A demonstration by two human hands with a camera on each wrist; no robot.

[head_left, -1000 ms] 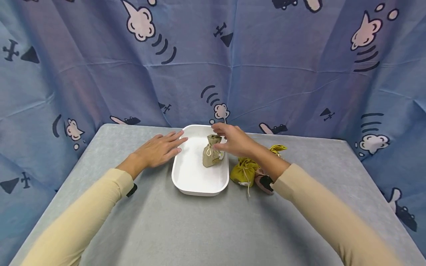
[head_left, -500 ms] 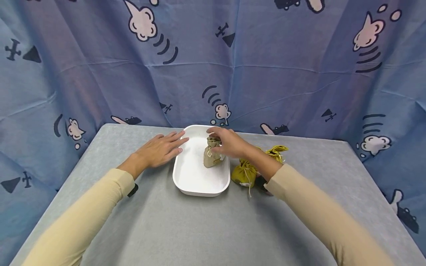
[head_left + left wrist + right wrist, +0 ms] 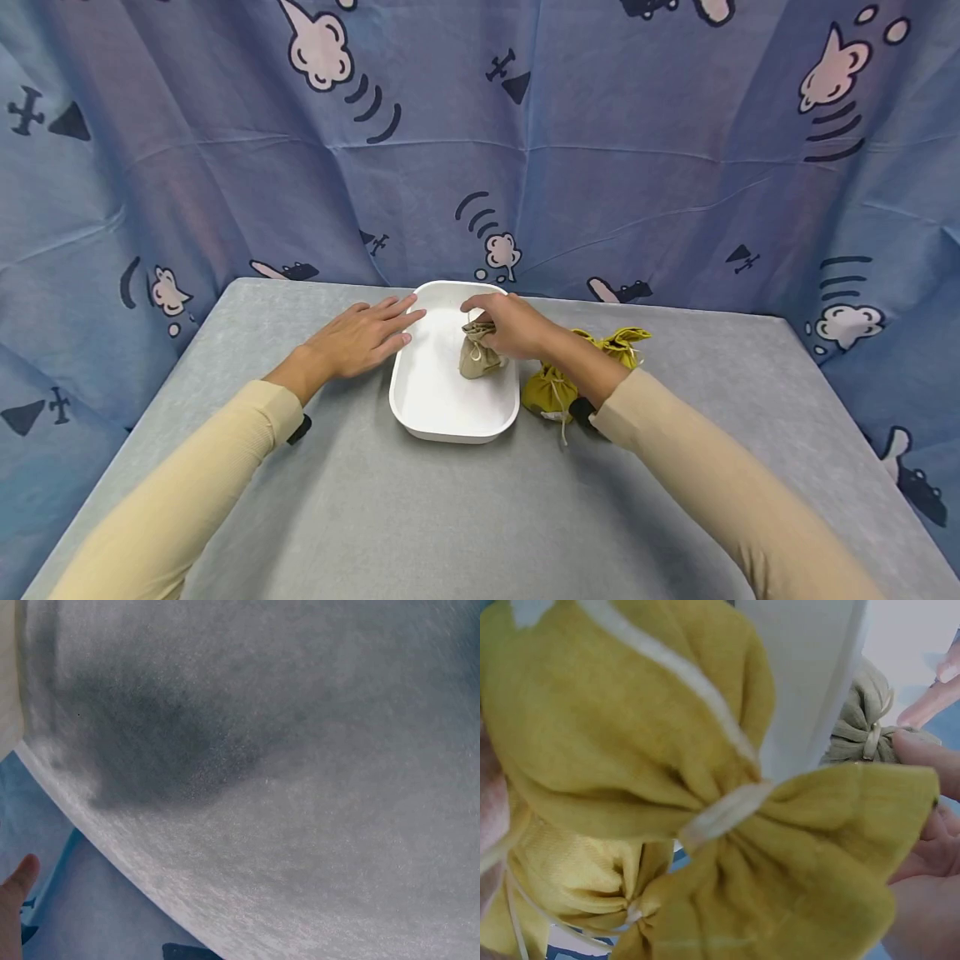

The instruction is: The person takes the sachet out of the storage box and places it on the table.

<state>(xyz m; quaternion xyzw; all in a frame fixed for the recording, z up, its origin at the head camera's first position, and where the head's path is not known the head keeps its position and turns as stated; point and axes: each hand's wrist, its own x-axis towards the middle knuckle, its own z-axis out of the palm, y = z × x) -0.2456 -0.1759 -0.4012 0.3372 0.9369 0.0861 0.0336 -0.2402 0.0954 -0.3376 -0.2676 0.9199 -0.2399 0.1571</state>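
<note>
Blue cartoon-print cloth hangs behind a grey desk [image 3: 450,517]. Right hand [image 3: 510,325] pinches the tan pouch [image 3: 477,354] by its gathered neck inside the white tray [image 3: 450,421]; left hand [image 3: 360,337] lies flat, fingers spread, touching the tray's rim. Best to hold the grip at the neck and steady the tray. Two yellow pouches [image 3: 551,387] sit just beside. No readable writing.

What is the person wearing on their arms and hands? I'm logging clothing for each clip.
Both arms wear long, pale yellow ribbed sleeves down to the wrists. A black band shows at the left cuff and another at the right cuff. The hands are bare.
</note>
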